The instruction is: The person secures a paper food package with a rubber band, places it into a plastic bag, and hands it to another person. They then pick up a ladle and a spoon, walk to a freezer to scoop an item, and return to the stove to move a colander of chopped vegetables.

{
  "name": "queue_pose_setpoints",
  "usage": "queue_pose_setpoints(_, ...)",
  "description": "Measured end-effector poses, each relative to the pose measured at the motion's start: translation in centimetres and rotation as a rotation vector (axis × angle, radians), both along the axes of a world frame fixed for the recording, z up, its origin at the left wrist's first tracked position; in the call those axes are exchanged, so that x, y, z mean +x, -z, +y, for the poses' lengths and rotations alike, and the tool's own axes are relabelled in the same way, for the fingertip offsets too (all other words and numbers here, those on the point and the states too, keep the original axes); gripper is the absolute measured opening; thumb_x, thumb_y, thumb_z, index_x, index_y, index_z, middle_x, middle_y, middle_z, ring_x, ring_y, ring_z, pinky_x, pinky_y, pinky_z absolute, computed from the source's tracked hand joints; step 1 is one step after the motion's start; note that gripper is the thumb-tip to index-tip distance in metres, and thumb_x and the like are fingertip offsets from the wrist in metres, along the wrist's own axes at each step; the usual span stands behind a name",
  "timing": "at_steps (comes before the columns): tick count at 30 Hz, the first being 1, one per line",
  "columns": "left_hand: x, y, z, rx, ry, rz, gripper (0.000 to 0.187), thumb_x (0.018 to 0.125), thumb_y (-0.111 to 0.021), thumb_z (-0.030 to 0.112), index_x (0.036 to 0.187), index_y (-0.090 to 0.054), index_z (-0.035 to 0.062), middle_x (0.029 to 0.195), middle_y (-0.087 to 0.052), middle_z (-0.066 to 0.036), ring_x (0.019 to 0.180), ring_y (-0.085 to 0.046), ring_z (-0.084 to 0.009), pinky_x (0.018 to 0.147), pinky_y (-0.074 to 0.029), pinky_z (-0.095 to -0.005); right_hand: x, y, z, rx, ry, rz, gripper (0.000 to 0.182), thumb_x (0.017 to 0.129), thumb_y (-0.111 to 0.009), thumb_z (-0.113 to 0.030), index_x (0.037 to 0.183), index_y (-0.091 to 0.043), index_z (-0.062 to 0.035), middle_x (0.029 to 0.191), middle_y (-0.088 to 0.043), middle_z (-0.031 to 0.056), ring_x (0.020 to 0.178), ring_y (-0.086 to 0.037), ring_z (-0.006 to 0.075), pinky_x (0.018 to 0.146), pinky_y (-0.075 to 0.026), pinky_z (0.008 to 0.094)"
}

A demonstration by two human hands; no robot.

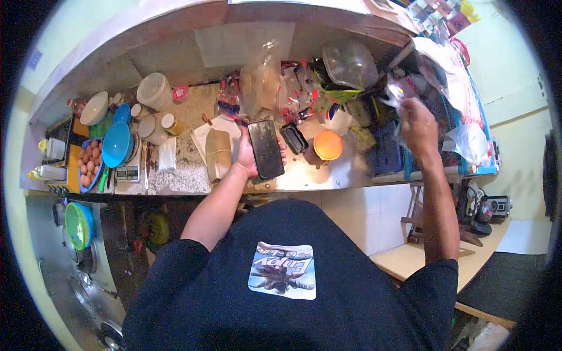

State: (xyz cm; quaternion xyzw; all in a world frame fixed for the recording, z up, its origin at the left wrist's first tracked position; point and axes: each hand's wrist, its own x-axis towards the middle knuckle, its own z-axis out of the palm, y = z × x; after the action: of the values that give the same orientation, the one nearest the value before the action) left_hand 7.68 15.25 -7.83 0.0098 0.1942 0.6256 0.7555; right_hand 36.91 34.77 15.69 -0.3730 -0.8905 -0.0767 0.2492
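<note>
My left hand is wrapped round a black smartphone, its dark screen facing up over the counter. To the right, my right hand is closed and slightly blurred beside a blue rack. A crinkled clear plastic bag sticks out from its fingers. Just right of the phone lie a small black tray and an orange bowl. A folded brown paper packet rests left of my left hand.
Brown eggs fill a basket at the left, near a blue bowl and a kitchen scale. Plastic packets and a clear tub stand at the back. The blue rack borders the counter's right end.
</note>
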Motion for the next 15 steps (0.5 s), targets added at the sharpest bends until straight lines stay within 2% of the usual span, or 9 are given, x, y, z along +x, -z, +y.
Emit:
queue_pose_setpoints(2, 0.0, 0.2, 0.2, 0.005, -0.012, 0.023, 0.104, 0.061, -0.029, 0.091, 0.103, -0.057, 0.0004, 0.094, -0.062, -0.022, 0.086, -0.062, -0.0363, 0.082, -0.048, -0.054, -0.6, -0.5, 0.1, -0.024, -0.004, 0.096, 0.013, 0.085, -0.057, -0.016, 0.095, -0.055, -0.0074, 0.086, -0.06, 0.0131, 0.082, -0.059, 0.0338, 0.071, -0.047, 0.0413)
queue_pose_setpoints(6, -0.2, 0.9, 0.8, -0.004, -0.022, -0.008, 0.103, 0.061, -0.031, 0.091, 0.103, -0.057, 0.0007, 0.094, -0.062, -0.023, 0.085, -0.062, -0.0375, 0.081, -0.048, -0.0546, -0.1, 0.2, 1.7, -0.015, -0.076, 0.021, 0.014, 0.084, -0.06, -0.017, 0.091, -0.056, -0.0066, 0.087, -0.06, 0.0133, 0.081, -0.059, 0.0342, 0.07, -0.047, 0.0414)
queue_pose_setpoints(8, 0.6, 1.9, 0.0, -0.033, -0.042, -0.041, 0.102, 0.061, -0.032, 0.091, 0.103, -0.057, 0.0008, 0.094, -0.062, -0.023, 0.085, -0.062, -0.0381, 0.081, -0.048, -0.0551, 0.2, 0.3, 1.5, -0.127, 0.079, -0.129, 0.014, 0.082, -0.063, -0.018, 0.088, -0.058, -0.0062, 0.083, -0.06, 0.0138, 0.079, -0.059, 0.0347, 0.068, -0.047, 0.0411)
queue_pose_setpoints(9, 0.5, 2.2, 0.2, -0.032, -0.052, -0.066, 0.102, 0.06, -0.034, 0.091, 0.103, -0.057, 0.0011, 0.093, -0.062, -0.023, 0.085, -0.062, -0.0386, 0.081, -0.047, -0.0556, 0.4, 0.3, 1.1, -0.132, 0.083, -0.129, 0.014, 0.082, -0.063, -0.018, 0.088, -0.058, -0.0062, 0.083, -0.06, 0.0138, 0.079, -0.059, 0.0347, 0.068, -0.047, 0.0411)
queue_pose_setpoints(11, -0.1, 2.0, 1.3, -0.012, -0.076, -0.089, 0.102, 0.06, -0.035, 0.091, 0.103, -0.057, 0.0014, 0.093, -0.062, -0.022, 0.084, -0.061, -0.039, 0.081, -0.047, -0.0561, -0.3, -0.2, 1.1, -0.206, 0.089, 0.033, 0.012, 0.081, -0.063, -0.017, 0.086, -0.059, -0.0065, 0.081, -0.06, 0.015, 0.078, -0.059, 0.0348, 0.068, -0.047, 0.0414)
queue_pose_setpoints(15, -0.1, 2.7, 1.1, -0.068, -0.089, -0.06, 0.102, 0.057, -0.038, 0.091, 0.103, -0.058, 0.0023, 0.092, -0.062, -0.021, 0.085, -0.061, -0.0388, 0.081, -0.047, -0.0566, 0.0, -0.3, 0.8, -0.196, -0.067, 0.019, 0.012, 0.081, -0.063, -0.016, 0.087, -0.059, -0.0065, 0.08, -0.061, 0.0162, 0.076, -0.059, 0.0353, 0.067, -0.047, 0.0416)
